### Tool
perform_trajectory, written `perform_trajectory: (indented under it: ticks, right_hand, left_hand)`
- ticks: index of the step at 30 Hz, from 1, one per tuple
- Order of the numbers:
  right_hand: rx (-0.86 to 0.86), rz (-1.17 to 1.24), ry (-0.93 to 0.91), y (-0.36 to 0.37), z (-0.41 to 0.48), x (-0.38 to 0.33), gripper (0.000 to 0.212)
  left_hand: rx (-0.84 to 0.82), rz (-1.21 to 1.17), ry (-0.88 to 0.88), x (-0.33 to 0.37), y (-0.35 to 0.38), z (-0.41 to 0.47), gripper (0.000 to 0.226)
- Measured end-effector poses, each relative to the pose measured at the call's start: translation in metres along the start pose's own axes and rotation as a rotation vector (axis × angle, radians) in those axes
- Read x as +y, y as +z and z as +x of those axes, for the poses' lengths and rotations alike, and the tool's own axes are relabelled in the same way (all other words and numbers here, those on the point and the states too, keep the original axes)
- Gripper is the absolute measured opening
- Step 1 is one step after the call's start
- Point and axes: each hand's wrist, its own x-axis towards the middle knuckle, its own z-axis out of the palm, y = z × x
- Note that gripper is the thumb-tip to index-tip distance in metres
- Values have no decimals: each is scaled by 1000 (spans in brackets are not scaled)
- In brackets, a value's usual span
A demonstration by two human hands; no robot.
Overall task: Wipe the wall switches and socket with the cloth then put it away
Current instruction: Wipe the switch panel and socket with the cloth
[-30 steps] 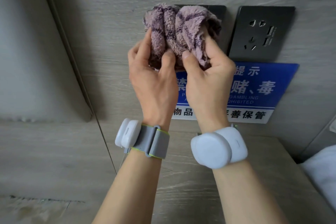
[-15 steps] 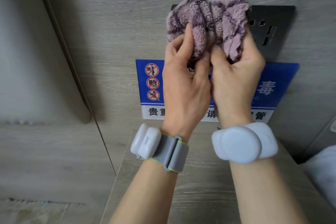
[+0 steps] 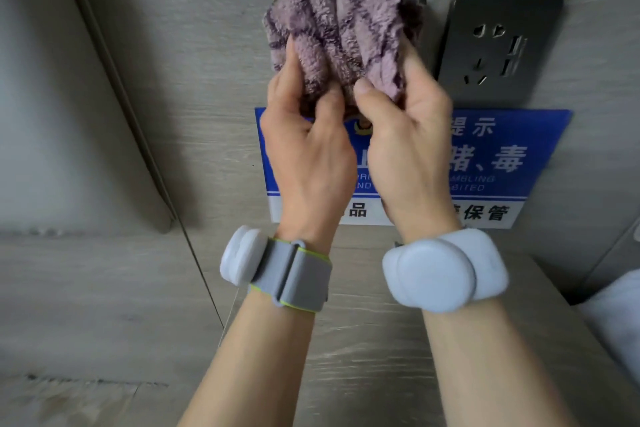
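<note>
The person's left hand [image 3: 304, 156] and right hand [image 3: 405, 149], side by side, clamp a bunched fuzzy purple striped cloth [image 3: 341, 35] against the wood-grain wall [image 3: 194, 45], left of the black socket plate [image 3: 498, 48].

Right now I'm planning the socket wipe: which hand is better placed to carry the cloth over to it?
Right. The right hand grips the cloth on the side nearest the socket, which lies uncovered just beyond it; the left hand would have to cross over.

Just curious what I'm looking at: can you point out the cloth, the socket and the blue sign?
cloth [image 3: 341, 35], head view, middle of the bunched pile
socket [image 3: 498, 48], head view, centre of the dark plate
blue sign [image 3: 502, 156], head view, blue part right of the hands
</note>
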Motion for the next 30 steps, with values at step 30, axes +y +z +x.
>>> perform_trajectory:
  ticks: [30]
  right_hand:
    - [86,23,-11,3,0,8,35]
  left_hand:
    - [-11,-148,-140,-5,1,1,42]
